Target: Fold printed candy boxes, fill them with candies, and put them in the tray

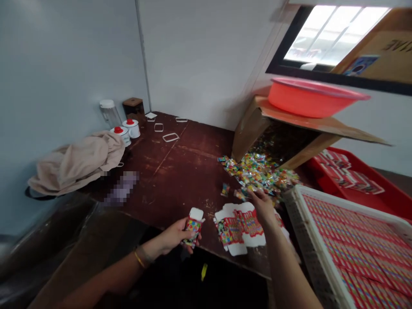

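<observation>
My left hand (183,235) is closed around a small printed candy box (194,227), its white top flap standing up and open. My right hand (262,206) reaches to the near edge of a pile of wrapped candies (257,169); its fingers look slightly apart and their tips touch or hover at the candies. Below that hand, several flattened candy boxes (238,227) lie overlapped near the front edge of the table (189,171). The candies spill from a cardboard carton (246,128) lying on its side.
At right, a white crate (317,240) holds rows of filled boxes, with a red tray (383,199) behind it. A red basin (313,98) sits on the carton. Lidded mugs (131,128), a jug (109,112), and a beige cloth bag (80,161) stand at left.
</observation>
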{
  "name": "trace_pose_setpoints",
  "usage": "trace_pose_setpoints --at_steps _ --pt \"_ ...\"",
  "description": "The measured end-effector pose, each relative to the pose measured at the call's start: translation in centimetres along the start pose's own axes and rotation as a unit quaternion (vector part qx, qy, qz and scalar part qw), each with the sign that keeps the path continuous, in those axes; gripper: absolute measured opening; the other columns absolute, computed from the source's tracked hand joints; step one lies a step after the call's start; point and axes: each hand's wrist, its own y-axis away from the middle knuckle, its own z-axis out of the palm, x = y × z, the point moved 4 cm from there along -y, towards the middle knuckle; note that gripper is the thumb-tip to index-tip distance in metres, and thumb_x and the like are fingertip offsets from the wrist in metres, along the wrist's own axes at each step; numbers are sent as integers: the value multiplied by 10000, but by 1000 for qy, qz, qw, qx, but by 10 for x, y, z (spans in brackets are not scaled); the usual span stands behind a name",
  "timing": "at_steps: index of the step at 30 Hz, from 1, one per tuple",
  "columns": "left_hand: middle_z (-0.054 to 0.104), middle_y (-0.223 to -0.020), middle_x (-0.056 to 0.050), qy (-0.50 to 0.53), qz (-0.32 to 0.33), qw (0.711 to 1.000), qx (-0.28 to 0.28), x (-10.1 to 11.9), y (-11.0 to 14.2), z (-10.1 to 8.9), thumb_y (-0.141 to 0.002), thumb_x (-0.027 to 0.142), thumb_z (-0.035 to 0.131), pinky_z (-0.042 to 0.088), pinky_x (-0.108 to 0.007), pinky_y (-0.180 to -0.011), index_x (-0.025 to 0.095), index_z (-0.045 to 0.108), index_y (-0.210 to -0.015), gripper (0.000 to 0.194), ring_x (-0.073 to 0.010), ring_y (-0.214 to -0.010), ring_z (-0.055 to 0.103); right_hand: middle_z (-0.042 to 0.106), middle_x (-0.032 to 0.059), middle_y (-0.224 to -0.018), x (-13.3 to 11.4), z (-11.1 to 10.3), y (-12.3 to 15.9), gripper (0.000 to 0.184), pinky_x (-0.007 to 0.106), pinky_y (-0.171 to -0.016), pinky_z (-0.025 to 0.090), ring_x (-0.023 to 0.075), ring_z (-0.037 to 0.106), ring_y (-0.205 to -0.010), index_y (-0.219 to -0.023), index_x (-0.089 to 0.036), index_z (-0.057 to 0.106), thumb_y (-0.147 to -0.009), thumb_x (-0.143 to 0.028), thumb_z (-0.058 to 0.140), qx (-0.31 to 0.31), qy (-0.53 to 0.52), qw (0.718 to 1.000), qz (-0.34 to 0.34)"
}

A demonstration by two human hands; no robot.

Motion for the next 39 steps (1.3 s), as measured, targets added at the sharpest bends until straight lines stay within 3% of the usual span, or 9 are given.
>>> trace_pose_setpoints --at_steps 6,11,14,16,19,21,25,34,39 --pt "613 -849 -41 -52 14 999 2 0 11 8 -674 317 751 483 -214 -500 138 510 -1111 530 -128 -668 598 682 39 -846 -46 84 115 315 342 -755 487 206 619 -814 -899 -219 641 -792 -515 636 -190 23 979 -77" --pt "578 -782 -4 -129 48 990 29 1 24 15 -680 328 754 443 -190 -463 138 522 -1151 558 -110 -622 567 644 93 -1061 -62 88 139 290 455 -904 430 267 565 -1010 -795 -228 701 -832 -496 597 -114 183 943 -255" --pt "584 -775 -9 -127 58 990 11 3 33 18 -706 443 733 438 -183 -464 134 547 -1136 561 -106 -621 564 615 77 -1176 -60 86 152 267 483 -960 406 278 531 -1114 -860 -272 731 -880 -463 546 -186 191 921 -285" --pt "596 -776 -24 -115 72 991 12 6 35 18 -740 579 657 431 -180 -463 128 587 -1093 577 -107 -619 569 579 57 -1278 -57 87 164 292 487 -1009 382 276 494 -1200 -915 -295 736 -922 -432 479 -247 167 917 -266" --pt "619 -730 -64 -74 55 995 26 7 34 18 -779 766 411 412 -196 -434 88 643 -996 749 -128 -581 580 582 76 -1265 -49 79 172 277 453 -970 432 264 544 -1138 -979 -270 713 -899 -452 520 -160 63 973 -156" --pt "633 -701 -83 -56 33 997 40 5 32 17 -773 795 342 408 -208 -424 71 658 -953 811 -143 -563 587 658 72 -1011 -37 79 173 299 395 -807 512 219 625 -873 -986 -245 687 -816 -485 632 -133 -50 990 -17" --pt "652 -707 -89 -76 27 995 62 1 29 14 -747 715 459 412 -214 -434 70 662 -891 691 -154 -575 592 627 -9 -715 -26 97 183 369 276 -575 501 113 549 -555 -947 -214 670 -687 -456 770 -279 -221 911 209" --pt "644 -866 -62 -237 98 966 -22 23 39 19 -825 440 467 396 -191 -499 111 642 -1104 465 -128 -666 536 674 -9 -810 -40 102 174 357 213 -509 458 94 557 -573 -967 -239 700 -645 -354 803 -371 -188 885 210" --pt "603 -798 -46 -268 89 958 46 15 29 1 -802 418 480 391 -196 -521 102 674 -1004 422 -125 -674 500 692 59 -916 -49 108 174 206 323 -754 528 198 635 -847 -902 -240 757 -799 -395 667 -358 -17 933 -43"
